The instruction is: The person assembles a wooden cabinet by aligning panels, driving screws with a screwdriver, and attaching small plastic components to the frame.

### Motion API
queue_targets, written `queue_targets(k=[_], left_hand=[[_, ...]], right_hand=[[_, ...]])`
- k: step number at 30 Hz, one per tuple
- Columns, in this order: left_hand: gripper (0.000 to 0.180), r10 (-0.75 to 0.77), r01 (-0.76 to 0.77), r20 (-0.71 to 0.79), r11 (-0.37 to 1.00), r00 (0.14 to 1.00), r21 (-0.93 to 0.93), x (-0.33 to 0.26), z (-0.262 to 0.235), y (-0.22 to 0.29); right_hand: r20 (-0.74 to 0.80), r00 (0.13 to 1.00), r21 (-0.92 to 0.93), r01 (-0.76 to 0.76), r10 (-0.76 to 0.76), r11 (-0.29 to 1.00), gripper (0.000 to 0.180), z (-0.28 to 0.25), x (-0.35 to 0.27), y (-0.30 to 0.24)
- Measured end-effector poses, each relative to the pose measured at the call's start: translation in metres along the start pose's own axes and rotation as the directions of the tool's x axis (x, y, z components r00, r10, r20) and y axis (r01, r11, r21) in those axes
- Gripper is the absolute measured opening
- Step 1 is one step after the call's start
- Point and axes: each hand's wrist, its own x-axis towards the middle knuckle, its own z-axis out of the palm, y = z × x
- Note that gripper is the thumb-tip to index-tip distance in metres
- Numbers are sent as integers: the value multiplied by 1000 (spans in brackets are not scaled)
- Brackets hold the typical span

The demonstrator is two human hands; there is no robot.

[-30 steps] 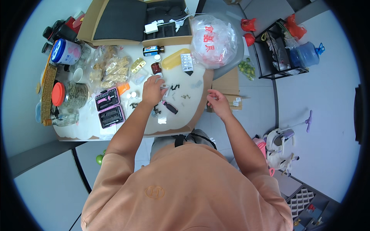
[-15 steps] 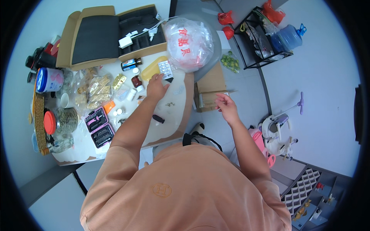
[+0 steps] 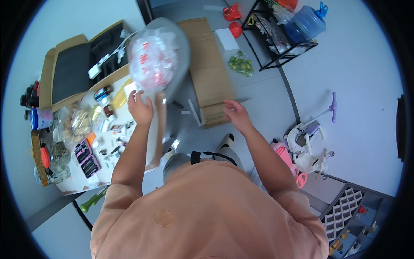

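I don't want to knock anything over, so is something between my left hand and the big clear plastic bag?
Nothing visible stands between your left hand and the clear plastic bag. A flat white item lies close by, just left of that path.

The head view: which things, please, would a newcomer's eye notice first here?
Probably the peach shirt first, as it fills the lower middle. Next may come the big clear plastic bag with red marks, beyond the left hand, and the long brown cardboard on the floor, beyond the right hand. The blue water jug also stands out at the upper right.
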Motion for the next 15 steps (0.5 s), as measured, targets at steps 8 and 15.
queue_targets(k=[8,15], left_hand=[[26,348,-277,113,873,931,-402,-10,48,236],[29,379,-190,316,849,870,-493,4,128,348]], right_hand=[[-127,991,-2,34,-34,999,43,-195,26,11],[-321,944,70,100,-72,993,44,-311,1,-11]])
